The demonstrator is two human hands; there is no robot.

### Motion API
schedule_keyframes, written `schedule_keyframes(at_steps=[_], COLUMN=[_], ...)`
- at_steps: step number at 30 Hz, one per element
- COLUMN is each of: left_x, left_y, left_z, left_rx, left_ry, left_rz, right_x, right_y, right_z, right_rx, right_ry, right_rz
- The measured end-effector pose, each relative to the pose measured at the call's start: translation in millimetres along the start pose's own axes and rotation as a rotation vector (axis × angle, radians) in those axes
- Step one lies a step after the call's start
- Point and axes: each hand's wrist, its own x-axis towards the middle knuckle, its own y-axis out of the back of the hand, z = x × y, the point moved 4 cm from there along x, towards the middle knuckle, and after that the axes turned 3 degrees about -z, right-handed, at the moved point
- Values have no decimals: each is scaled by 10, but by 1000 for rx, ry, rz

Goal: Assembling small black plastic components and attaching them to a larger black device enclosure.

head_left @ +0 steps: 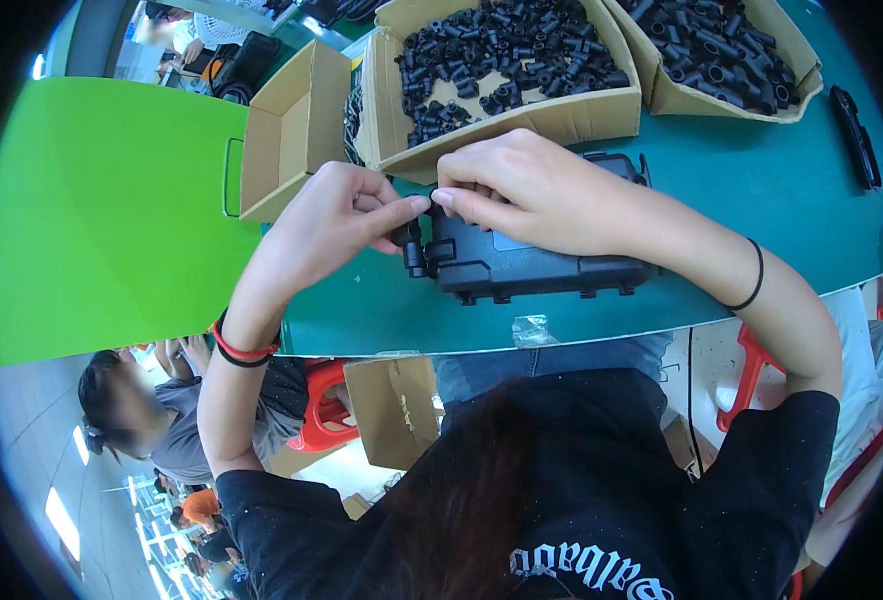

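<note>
A dark plastic case or fixture (551, 272) lies on the table in front of me, with clips along its near edge. At its left end sits a black tubular plastic fitting (414, 258). My left hand (333, 222) is closed in a pinch, thumb and forefinger at the top of a black part by that fitting. From the right my right hand (521, 190) reaches over the case, its fingers curled and thumb pressed against them. The two thumb tips nearly meet. Whatever small piece is between the right fingers is hidden.
Beyond the case stands a cardboard box (521, 128) of small black fittings. Another box (796, 112) of larger black tubes is at its right, a smaller carton (279, 140) at its left. A black tool (854, 138) lies far right. A green panel (111, 220) borders the left; a person sits beyond.
</note>
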Motion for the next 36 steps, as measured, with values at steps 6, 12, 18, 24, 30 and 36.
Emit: schedule_keyframes(at_steps=[6, 12, 18, 24, 30, 36], left_x=[16, 16, 68, 85, 89, 54], left_y=[-40, -20, -4, -40, -29, -41], left_z=[-149, -142, -115, -199, -197, -134], left_rx=[-213, -273, -131, -278, -280, -216], left_ry=[9, 17, 38, 15, 20, 38], left_rz=[-2, 39, -35, -5, -5, 19], right_x=[11, 7, 12, 3, 10, 1], right_y=[-17, -15, -19, -6, -38, -23], right_z=[-8, -18, -34, -18, 5, -4], right_rx=[-16, 25, 22, 15, -12, -37], right_ry=[85, 46, 45, 29, 24, 24], right_rz=[39, 17, 33, 23, 11, 25])
